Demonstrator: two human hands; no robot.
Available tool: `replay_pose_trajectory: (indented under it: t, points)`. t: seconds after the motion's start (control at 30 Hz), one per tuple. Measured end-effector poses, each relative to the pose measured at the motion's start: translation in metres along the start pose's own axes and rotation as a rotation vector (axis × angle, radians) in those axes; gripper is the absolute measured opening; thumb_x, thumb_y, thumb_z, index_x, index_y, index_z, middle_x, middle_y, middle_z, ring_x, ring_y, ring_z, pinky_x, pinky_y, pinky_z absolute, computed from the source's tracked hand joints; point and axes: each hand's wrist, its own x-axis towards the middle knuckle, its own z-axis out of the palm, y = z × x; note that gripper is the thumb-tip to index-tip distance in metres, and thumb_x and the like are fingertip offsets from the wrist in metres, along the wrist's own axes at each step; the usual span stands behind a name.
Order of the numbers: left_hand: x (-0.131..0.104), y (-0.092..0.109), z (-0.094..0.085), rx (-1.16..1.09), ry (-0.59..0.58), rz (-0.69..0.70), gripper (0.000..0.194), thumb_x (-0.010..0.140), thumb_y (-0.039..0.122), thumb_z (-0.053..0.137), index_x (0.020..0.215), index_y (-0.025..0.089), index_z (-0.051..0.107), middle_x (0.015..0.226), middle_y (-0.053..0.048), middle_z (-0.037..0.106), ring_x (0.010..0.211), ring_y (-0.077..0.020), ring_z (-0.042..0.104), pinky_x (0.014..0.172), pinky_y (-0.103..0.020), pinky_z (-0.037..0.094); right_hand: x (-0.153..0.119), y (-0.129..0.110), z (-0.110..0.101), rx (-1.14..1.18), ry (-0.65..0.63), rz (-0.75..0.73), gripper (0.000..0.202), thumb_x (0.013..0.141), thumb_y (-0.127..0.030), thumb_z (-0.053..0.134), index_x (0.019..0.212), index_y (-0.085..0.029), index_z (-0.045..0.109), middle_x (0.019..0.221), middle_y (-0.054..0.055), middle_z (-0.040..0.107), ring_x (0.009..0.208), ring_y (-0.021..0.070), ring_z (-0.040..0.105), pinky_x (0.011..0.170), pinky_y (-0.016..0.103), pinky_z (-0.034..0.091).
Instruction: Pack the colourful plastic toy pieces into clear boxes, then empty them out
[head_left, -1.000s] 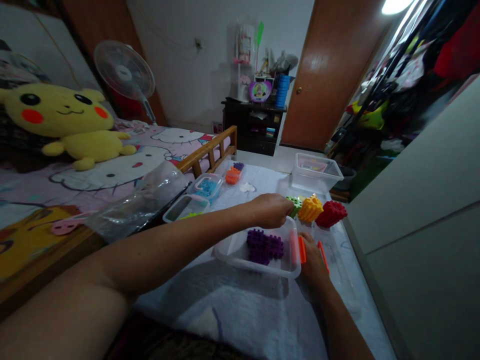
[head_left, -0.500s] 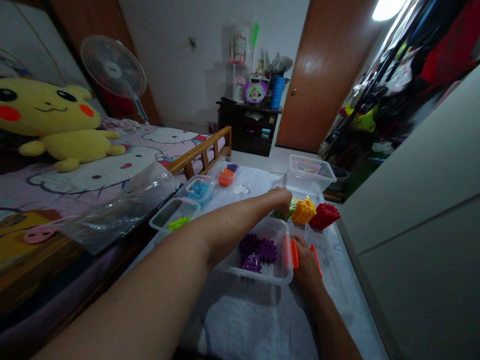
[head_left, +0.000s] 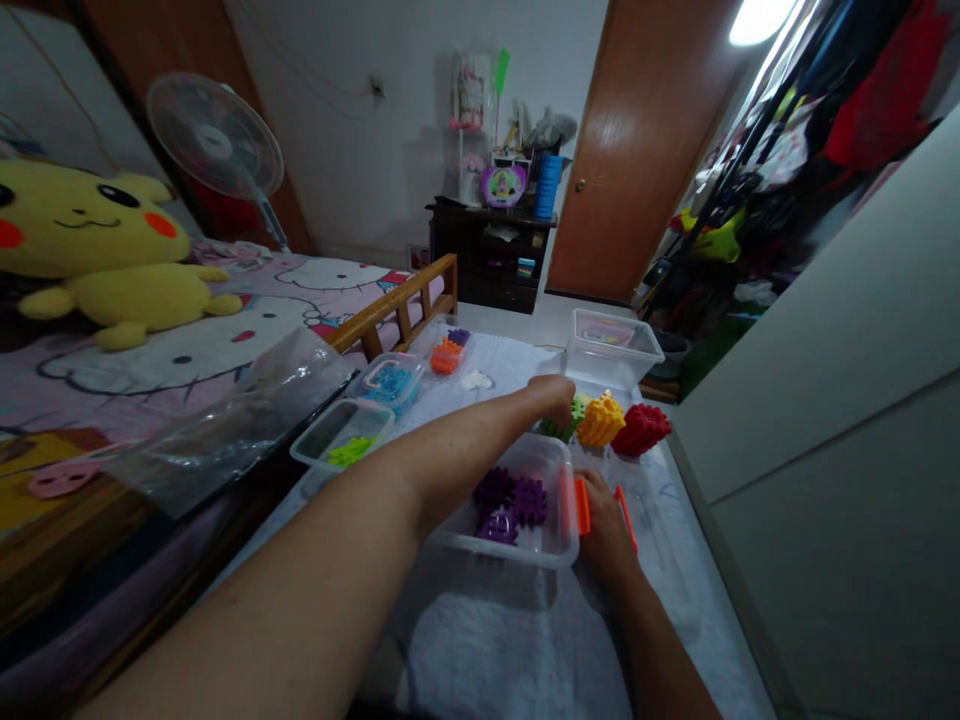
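Note:
My left hand (head_left: 553, 396) reaches far forward with its fingers curled down on the green blocks (head_left: 564, 424). Beside these stand a yellow block stack (head_left: 601, 419) and a red block stack (head_left: 642, 430). Nearer to me, purple blocks (head_left: 529, 501) lie in a large clear box (head_left: 556, 556), partly hidden behind my left forearm. My right hand (head_left: 600, 512) is closed at the right side of that box, by its orange latch (head_left: 582, 506); its fingertips are partly hidden.
To the left are small tubs with lime blocks (head_left: 351, 451), blue pieces (head_left: 390, 382) and orange blocks (head_left: 445, 356). A clear container (head_left: 615, 345) stands behind the stacks, and a clear lid (head_left: 660, 545) lies at right. A wooden bed rail (head_left: 390, 308) borders the left.
The whole view has shifted slightly, so things appear a little further left. Both hands keep about the same places relative to the blocks and the box.

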Motion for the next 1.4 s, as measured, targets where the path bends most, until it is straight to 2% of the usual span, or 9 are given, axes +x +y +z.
replay_pose_trajectory:
  t: [0.2,0.33,0.43,0.57,0.7,0.8,1.0,1.1,1.4]
  points:
    - [-0.007,-0.005,-0.009,0.002,0.038,0.016,0.058,0.062,0.044,0.081,0.112,0.018,0.071,0.114,-0.011,0.073,0.101,-0.0268,0.067,0.082,-0.030,0.054,-0.001,-0.003,0.000,-0.015,-0.006,0.026,0.023,0.085,-0.011,0.051,0.082,-0.018,0.073,0.088,0.009,0.061,0.082,0.0215,0.060,0.075,0.033,0.052]
    - [-0.029,-0.011,-0.025,0.024,0.115,0.057,0.051,0.067,0.043,0.077,0.111,0.017,0.069,0.113,-0.011,0.072,0.101,-0.0259,0.067,0.082,-0.029,0.053,-0.002,-0.002,0.002,-0.010,0.025,0.012,0.025,0.085,-0.009,0.050,0.086,-0.017,0.073,0.089,0.008,0.061,0.084,0.0203,0.060,0.076,0.032,0.052]
    - [-0.062,-0.019,-0.037,0.051,0.238,0.120,0.050,0.069,0.040,0.074,0.112,0.017,0.067,0.115,-0.011,0.070,0.105,-0.0266,0.065,0.083,-0.030,0.051,-0.002,-0.001,0.001,-0.016,0.017,0.002,0.022,0.082,-0.008,0.054,0.087,-0.017,0.073,0.093,0.009,0.063,0.087,0.0209,0.060,0.077,0.031,0.051]
    - [-0.126,-0.033,-0.042,0.094,0.337,0.190,0.050,0.072,0.037,0.073,0.115,0.013,0.063,0.121,-0.013,0.064,0.111,-0.0275,0.059,0.091,-0.032,0.047,-0.002,0.001,0.001,-0.026,0.014,0.002,0.019,0.080,-0.009,0.056,0.086,-0.017,0.072,0.096,0.009,0.064,0.087,0.0209,0.061,0.078,0.032,0.051]
    - [-0.187,-0.047,-0.026,0.114,0.303,0.251,0.045,0.073,0.033,0.072,0.112,0.014,0.062,0.115,-0.011,0.063,0.107,-0.0254,0.059,0.089,-0.032,0.046,-0.003,0.003,0.003,-0.013,0.018,-0.010,0.016,0.080,-0.012,0.055,0.081,-0.017,0.070,0.092,0.009,0.062,0.085,0.0202,0.060,0.077,0.031,0.051]
    - [-0.213,-0.056,-0.003,0.144,0.213,0.260,0.038,0.072,0.032,0.071,0.105,0.015,0.064,0.108,-0.010,0.065,0.099,-0.0244,0.061,0.084,-0.032,0.047,-0.002,0.004,0.004,-0.020,0.030,-0.012,0.017,0.082,-0.013,0.053,0.078,-0.017,0.069,0.089,0.009,0.061,0.085,0.0209,0.059,0.077,0.032,0.051]
    - [-0.219,-0.062,0.032,0.275,0.091,0.223,0.032,0.069,0.030,0.071,0.097,0.015,0.067,0.102,-0.013,0.070,0.096,-0.0292,0.064,0.083,-0.039,0.047,-0.002,0.007,0.004,-0.035,0.037,-0.011,0.018,0.083,-0.015,0.051,0.078,-0.016,0.069,0.090,0.010,0.061,0.085,0.0223,0.060,0.078,0.035,0.051]
    - [-0.212,-0.057,0.039,0.347,0.065,0.219,0.029,0.069,0.025,0.069,0.096,0.013,0.070,0.100,-0.016,0.071,0.098,-0.0313,0.065,0.089,-0.043,0.045,-0.001,0.009,0.004,-0.039,0.024,-0.024,0.019,0.083,-0.015,0.051,0.075,-0.017,0.068,0.088,0.009,0.061,0.084,0.0220,0.059,0.077,0.035,0.051]
    - [-0.197,-0.049,0.048,0.365,-0.151,0.206,0.025,0.077,0.029,0.068,0.098,0.016,0.074,0.099,-0.017,0.076,0.099,-0.0304,0.070,0.108,-0.051,0.032,-0.002,0.011,0.003,-0.040,0.014,-0.023,0.017,0.082,-0.012,0.053,0.079,-0.017,0.069,0.090,0.009,0.061,0.086,0.0213,0.060,0.076,0.032,0.051]
